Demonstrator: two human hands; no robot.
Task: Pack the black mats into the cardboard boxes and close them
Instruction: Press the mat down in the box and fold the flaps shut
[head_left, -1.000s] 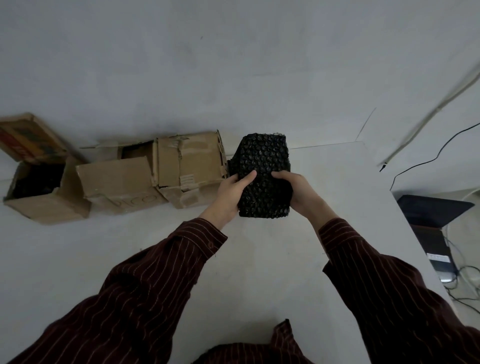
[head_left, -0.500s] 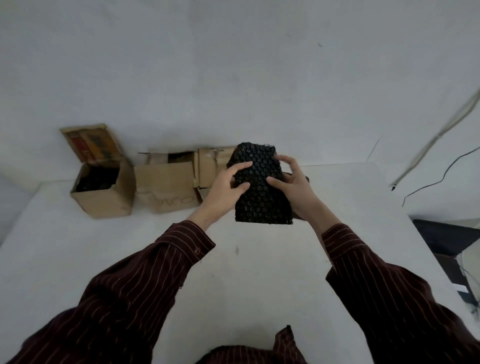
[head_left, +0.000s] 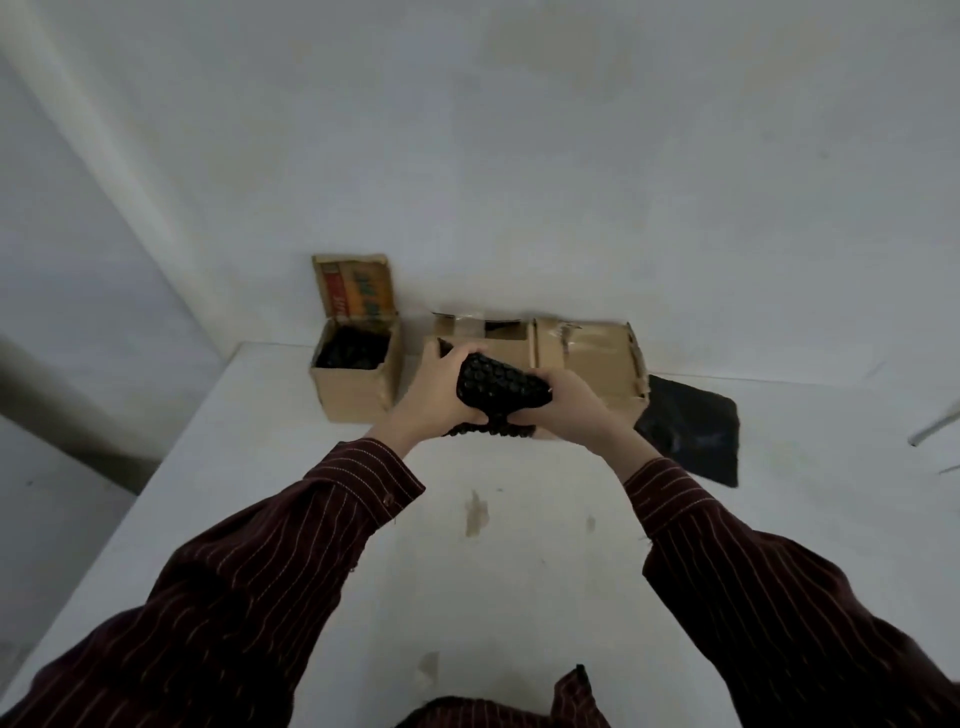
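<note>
A black bumpy mat (head_left: 498, 387) is folded over between my two hands, in front of the middle cardboard box (head_left: 582, 358). My left hand (head_left: 434, 395) grips its left side, and my right hand (head_left: 574, 410) grips its right side. The middle box lies against the wall with a dark opening at its top left. A smaller open box (head_left: 356, 384) stands to the left, lid up, with black mats inside. Another black mat (head_left: 693, 428) lies flat on the table to the right of the middle box.
The white table (head_left: 493, 545) runs to the wall behind the boxes. Its left edge drops to the floor at the left. A pale cable or rod (head_left: 935, 434) shows at the right edge.
The mat stood upright between my hands; now both hands have folded it down and moved it nearer the middle box. The camera has swung left, showing a flat black mat at the right.
</note>
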